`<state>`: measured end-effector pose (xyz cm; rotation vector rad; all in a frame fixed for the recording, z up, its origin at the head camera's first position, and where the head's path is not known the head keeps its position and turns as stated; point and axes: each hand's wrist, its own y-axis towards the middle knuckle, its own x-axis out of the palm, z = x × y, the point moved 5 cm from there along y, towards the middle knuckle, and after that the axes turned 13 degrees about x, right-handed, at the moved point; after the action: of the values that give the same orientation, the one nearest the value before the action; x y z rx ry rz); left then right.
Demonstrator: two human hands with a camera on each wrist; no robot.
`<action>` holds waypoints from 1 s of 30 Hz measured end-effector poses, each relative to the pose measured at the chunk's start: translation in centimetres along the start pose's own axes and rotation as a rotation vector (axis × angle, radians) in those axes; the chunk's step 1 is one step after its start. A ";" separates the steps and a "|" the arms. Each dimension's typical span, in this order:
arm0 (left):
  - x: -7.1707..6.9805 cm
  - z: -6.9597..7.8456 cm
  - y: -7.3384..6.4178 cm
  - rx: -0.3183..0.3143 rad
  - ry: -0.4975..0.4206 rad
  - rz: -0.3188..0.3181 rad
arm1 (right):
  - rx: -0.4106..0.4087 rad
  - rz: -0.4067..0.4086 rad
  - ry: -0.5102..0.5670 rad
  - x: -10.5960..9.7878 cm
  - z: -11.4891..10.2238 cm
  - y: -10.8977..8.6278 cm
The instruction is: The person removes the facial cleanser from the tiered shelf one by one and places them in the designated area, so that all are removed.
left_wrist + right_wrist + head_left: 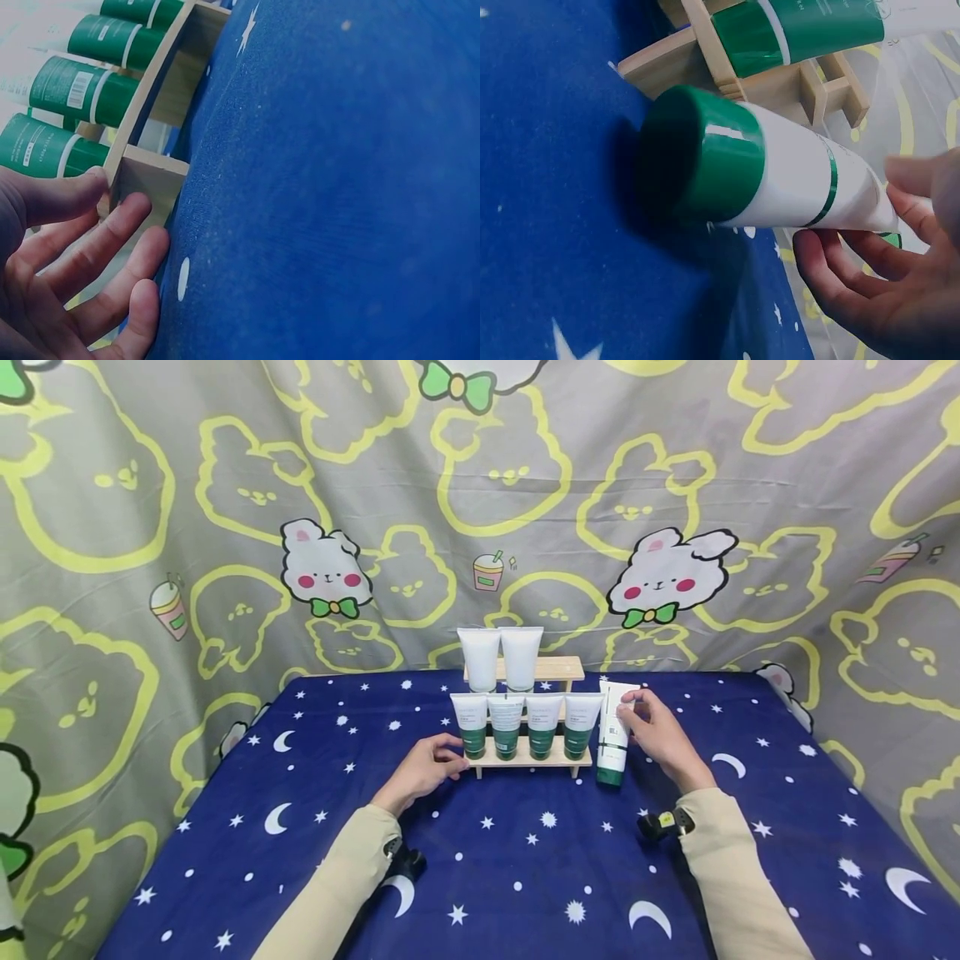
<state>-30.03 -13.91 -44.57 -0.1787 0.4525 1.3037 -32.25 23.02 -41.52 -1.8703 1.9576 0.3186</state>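
Note:
A stepped wooden rack (pixel 533 757) stands at the middle of the table. Several small tubes (pixel 507 727), white above and green below, stand in a row along its front step. With thumb and fingers, my left hand (pixel 430 763) grips the left end of that step, beside the leftmost tube (pixel 52 148). My right hand (pixel 656 732) holds a larger white tube (pixel 613 732) by its upper part, just right of the rack. This tube has a green cap (pixel 700 156), which points down and is close over the cloth in the right wrist view.
Two white tubes (pixel 500 658) stand higher up at the back of the rack, left of a bare part of its top step (pixel 562 667). A dark blue cloth (pixel 525 877) with stars and moons covers the table. Behind hangs a patterned grey curtain (pixel 405 485).

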 end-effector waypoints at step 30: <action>0.1 0.5 -0.3 0.043 0.016 0.015 | 0.219 -0.129 0.051 1.8 2.5 0.7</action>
<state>-29.59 -13.66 -44.18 -0.1504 0.4958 1.3072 -32.58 22.54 -44.66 -1.8653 1.8124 0.0170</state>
